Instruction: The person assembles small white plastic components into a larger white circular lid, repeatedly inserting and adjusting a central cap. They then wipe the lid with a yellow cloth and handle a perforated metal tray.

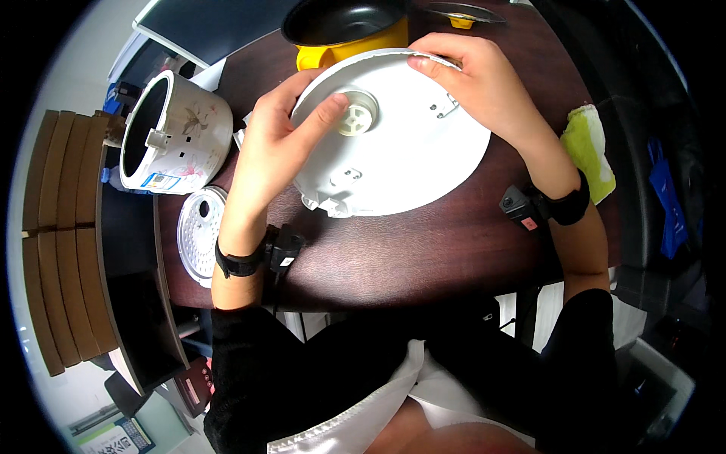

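Both my hands hold up a round white appliance lid (416,163), like that of a rice cooker, with its inner side facing me. My left hand (272,140) grips the left rim, its thumb on the round vent piece (358,115) and its other fingers mostly behind the lid. At the far right rim, my right hand (484,87) is closed with the thumb on the inner side. The lid is tilted above the table, its hinge part at the lower left edge. On the left stands the white flowered cooker body (200,132), uncovered.
A perforated round inner plate (193,246) lies at the table's left edge. Behind the lid stands a yellow pot (378,45) with a black inside; a flat lid with a yellow knob (461,22) is beside it. A green and white cloth (586,151) lies right.
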A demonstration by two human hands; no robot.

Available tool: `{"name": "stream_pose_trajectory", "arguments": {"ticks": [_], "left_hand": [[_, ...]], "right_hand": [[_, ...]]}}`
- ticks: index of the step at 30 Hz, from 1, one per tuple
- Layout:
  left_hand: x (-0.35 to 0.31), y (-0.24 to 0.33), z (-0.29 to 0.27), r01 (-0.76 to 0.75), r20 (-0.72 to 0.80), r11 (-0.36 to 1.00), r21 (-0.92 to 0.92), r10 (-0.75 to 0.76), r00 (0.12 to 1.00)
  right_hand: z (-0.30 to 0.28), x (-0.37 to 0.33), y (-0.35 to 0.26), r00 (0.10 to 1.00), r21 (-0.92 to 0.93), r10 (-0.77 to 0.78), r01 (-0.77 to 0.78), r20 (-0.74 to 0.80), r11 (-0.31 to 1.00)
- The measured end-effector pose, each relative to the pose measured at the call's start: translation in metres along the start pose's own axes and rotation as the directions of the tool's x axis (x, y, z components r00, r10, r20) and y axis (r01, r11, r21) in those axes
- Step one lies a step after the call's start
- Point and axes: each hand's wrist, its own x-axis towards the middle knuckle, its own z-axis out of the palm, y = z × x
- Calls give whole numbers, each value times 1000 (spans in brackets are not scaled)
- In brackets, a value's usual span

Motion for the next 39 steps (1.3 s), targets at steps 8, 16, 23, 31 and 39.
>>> {"name": "stream_pose_trajectory", "arguments": {"ticks": [8,16,23,31,39], "left_hand": [[1,-6,0,-31,-51,997,75,35,998],[4,-4,-1,-38,17,999,-15,39,999],[0,1,1,-36,33,999,37,35,999],[0,-1,-1,-39,51,999,21,38,998],[-1,-1,-1,-44,46,998,36,42,998]], "right_hand": [[0,-1,-8,998,-59,-42,39,-48,997],[-4,0,-9,997,-88,-48,43,-61,995],[-6,-1,-16,984,-240,-153,126,-96,962],[-4,-3,-17,968,-266,-224,188,-113,945],[-3,-4,-19,970,-283,-218,181,-104,942]]}}
